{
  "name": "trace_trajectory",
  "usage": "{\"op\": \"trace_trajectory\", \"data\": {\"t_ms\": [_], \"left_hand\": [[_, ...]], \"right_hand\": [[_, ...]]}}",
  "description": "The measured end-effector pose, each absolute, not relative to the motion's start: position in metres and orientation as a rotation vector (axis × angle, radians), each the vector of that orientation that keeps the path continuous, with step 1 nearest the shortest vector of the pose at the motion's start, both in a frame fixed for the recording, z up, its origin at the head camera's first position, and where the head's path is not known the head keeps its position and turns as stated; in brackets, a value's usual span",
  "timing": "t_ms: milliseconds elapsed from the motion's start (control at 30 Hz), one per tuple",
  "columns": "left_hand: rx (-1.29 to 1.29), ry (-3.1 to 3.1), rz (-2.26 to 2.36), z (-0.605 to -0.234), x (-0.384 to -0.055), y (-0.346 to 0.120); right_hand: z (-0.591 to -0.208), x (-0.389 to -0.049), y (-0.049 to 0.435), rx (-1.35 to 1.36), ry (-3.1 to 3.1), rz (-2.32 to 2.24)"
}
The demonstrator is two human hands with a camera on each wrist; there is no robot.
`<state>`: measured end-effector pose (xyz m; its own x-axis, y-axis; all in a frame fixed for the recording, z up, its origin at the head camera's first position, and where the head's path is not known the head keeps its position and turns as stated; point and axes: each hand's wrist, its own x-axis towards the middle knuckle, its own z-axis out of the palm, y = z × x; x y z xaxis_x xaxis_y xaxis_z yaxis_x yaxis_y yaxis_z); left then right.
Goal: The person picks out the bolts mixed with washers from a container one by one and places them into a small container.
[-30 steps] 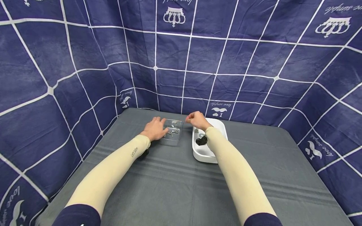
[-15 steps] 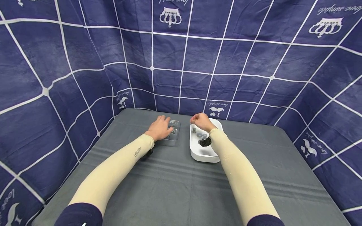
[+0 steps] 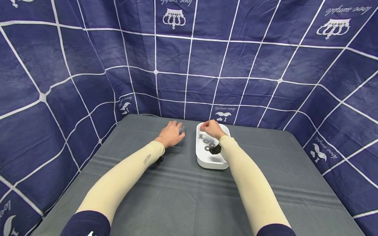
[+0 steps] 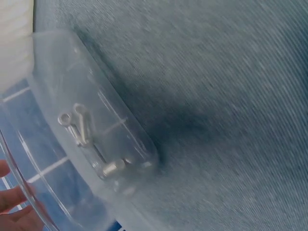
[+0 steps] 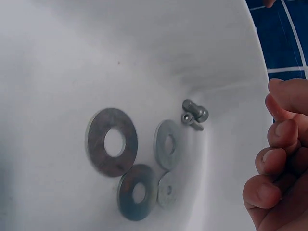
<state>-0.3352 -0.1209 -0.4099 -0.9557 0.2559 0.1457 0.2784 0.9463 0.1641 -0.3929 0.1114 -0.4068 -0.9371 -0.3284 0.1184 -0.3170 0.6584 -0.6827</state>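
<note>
A clear plastic box (image 4: 62,62) with several small bolts (image 4: 83,126) inside stands under my left hand (image 3: 171,135). The left fingers (image 4: 14,198) are at its far rim, seen through the clear wall, and the thumb lies along the right side, so the hand grips the box. My right hand (image 3: 211,128) is over the far left end of a white tray (image 3: 213,165), fingers curled and thumb against the index finger. I cannot tell whether something small is pinched there. In the tray lie several flat washers (image 5: 97,144) and some small bolts (image 5: 196,110).
A dark grey cloth-topped table (image 3: 183,193) carries both containers, with a strip of cloth between them. Behind the table hangs a blue curtain (image 3: 203,59) with white lines. A black wrist camera (image 3: 215,149) overlaps the tray under the right wrist.
The right hand has moved right, from the gap beside the box to above the tray. The left hand has slid right across the box, covering more of it. The head view has shifted slightly.
</note>
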Motion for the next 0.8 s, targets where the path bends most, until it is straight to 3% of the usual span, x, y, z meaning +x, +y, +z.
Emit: {"op": "trace_trajectory", "data": {"t_ms": [800], "left_hand": [[-0.532,-2.948,-0.404,-0.408,-0.343,-0.075]], "right_hand": [[-0.418,-0.390,0.127,-0.426,2.856,-1.156]]}}
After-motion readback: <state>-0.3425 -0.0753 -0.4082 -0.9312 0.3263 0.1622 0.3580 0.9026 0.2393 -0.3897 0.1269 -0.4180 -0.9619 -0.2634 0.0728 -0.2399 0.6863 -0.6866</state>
